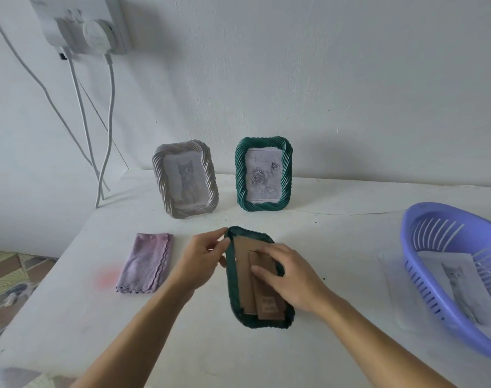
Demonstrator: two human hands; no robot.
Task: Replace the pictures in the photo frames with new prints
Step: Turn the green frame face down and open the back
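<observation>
A dark green photo frame (233,292) lies face down on the white table, its brown cardboard back (245,264) and folded stand showing. My left hand (202,256) pinches the frame's top left edge. My right hand (289,275) rests on the cardboard stand with fingers laid flat across it. Behind, a grey frame (186,179) with a cat picture and a second green frame (264,175) with a rose picture stand upright against the wall. A cat print (459,287) lies in the purple basket (423,264) on the right.
A folded pink cloth (146,264) lies left of the hands. White cables (104,152) hang from a wall socket (82,26) down the table's left edge. The wall stands close behind the frames. Patterned floor (12,278) shows at the left.
</observation>
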